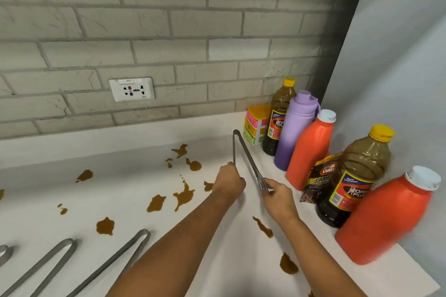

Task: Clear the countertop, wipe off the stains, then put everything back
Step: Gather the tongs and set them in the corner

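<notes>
**Countertop lot: steel tongs in hand, stains unwiped**

Nearest the camera: two more tongs (106, 270) lying flat at the near left edge of the white countertop (135, 176), hinge loops pointing away.

Item in hand: metal tongs (243, 152), hinge end toward the wall, arms spread. Left hand (229, 183) grips one arm; right hand (280, 200) pinches the slotted tip of the other. Judged stiff, light, springy and smooth; likely best carried with both arms squeezed together near mid-length.

Stains (183, 196): brown splashes scattered across the counter, some beneath the forearms.

Right-hand cluster, against the side wall: two orange jugs (383, 219), two dark sauce bottles (350, 185), a purple flask (294, 132), a coffee pouch (318, 176), a stacked coloured box (257, 125). Closely packed; they crowd the right hand's path.

Wall socket (132, 89) above.
</notes>
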